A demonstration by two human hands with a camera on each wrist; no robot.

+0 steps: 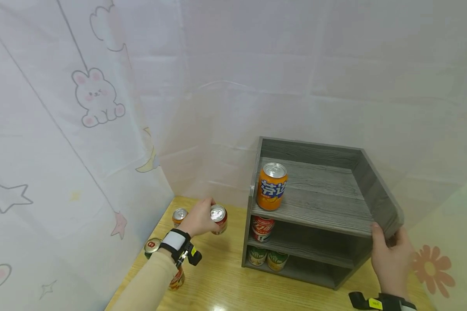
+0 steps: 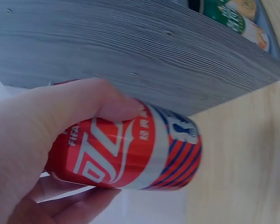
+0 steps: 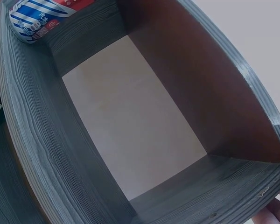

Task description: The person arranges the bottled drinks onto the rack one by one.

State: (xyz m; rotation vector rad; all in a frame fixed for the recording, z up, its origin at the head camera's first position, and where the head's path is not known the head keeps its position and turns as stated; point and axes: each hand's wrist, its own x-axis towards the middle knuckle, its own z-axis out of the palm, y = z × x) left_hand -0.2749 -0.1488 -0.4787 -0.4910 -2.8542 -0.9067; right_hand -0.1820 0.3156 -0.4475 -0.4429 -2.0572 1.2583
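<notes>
1. Head view: the left hand (image 1: 197,219) grips a red-and-white aluminium drink can (image 1: 219,219) with a silver top, holding it upright above the light wooden tabletop (image 1: 218,276), just left of the grey wood-grain three-tier shelf unit (image 1: 319,207).
2. Left wrist view shows the grip up close: the thumb (image 2: 84,105) is curled over the can's side and the other fingers (image 2: 70,205) wrap under it, with the can (image 2: 130,151) close beside the shelf unit's grey side panel (image 2: 130,42). I cannot tell whether the can touches the panel.
3. The right hand (image 1: 389,259) holds the near right corner of the shelf unit, thumb on the front edge of the top board and the fingers curled round the side wall.
4. Right wrist view looks into a shelf compartment (image 3: 130,116); only fingertips (image 3: 275,212) show at the lower right corner, against the grey board.
5. On the top board, near its left end, an orange drink can with a blue-and-white label (image 1: 272,186) stands upright.
6. On the middle board, at the left, stands a second red-and-white can (image 1: 262,228); on the bottom board two green-and-yellow cans (image 1: 267,257) stand side by side.
7. On the tabletop left of the held can stands an orange can with a silver top (image 1: 179,216); nearer lies a green can with a gold top (image 1: 152,247), and another orange-red can (image 1: 177,278) shows partly behind the left forearm.
8. Both wrists carry black straps with cameras; the left sleeve (image 1: 148,285) is beige.
9. White curtains (image 1: 62,129) printed with rabbits and stars hang behind and to the left.
</notes>
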